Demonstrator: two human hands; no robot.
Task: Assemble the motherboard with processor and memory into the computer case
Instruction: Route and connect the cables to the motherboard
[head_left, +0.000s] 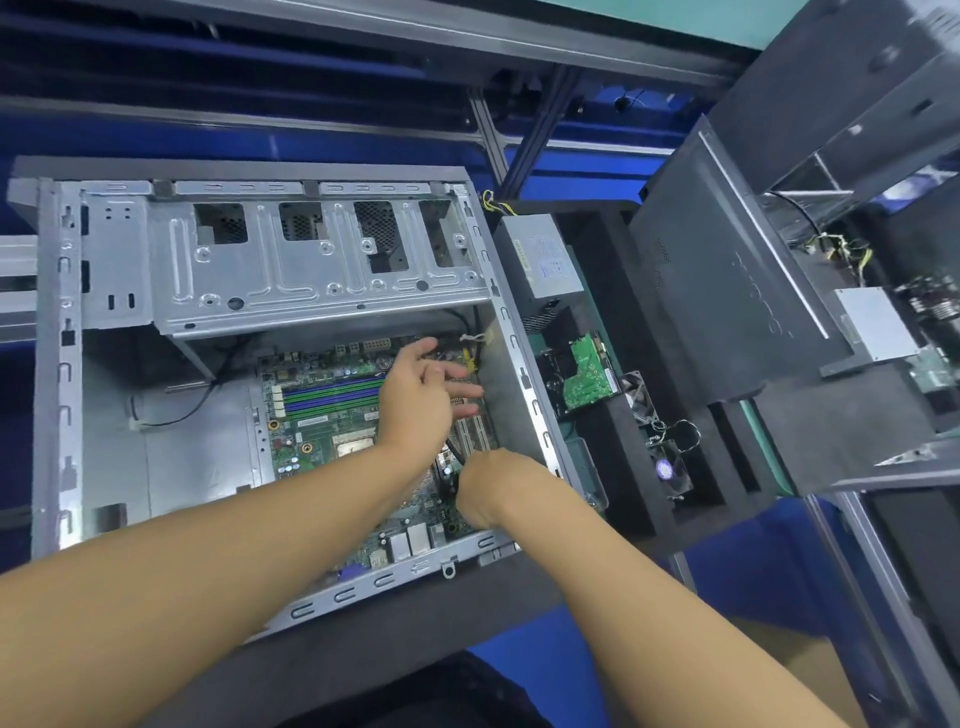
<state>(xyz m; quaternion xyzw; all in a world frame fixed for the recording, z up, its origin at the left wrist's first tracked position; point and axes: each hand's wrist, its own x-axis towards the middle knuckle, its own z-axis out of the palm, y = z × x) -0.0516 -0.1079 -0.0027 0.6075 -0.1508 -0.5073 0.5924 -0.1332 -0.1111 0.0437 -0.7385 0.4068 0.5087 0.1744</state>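
A grey metal computer case (57, 364) lies open on its side. The green motherboard (322, 415) sits inside it, with blue and green memory slots (332, 395) and a metal processor socket (353, 444) showing. My left hand (426, 395) hovers over the board's right part with fingers spread and straight, holding nothing. My right hand (488, 483) reaches down to the board's near right corner, beside a black cable (453, 451). Its fingers point down and are hidden behind the back of the hand.
A metal drive cage (311, 260) spans the case's far side. To the right, a black foam tray (613, 457) holds a power supply (545, 265), a hard drive with a green board (587, 379) and small fans (670, 467). A black side panel (727, 270) leans further right.
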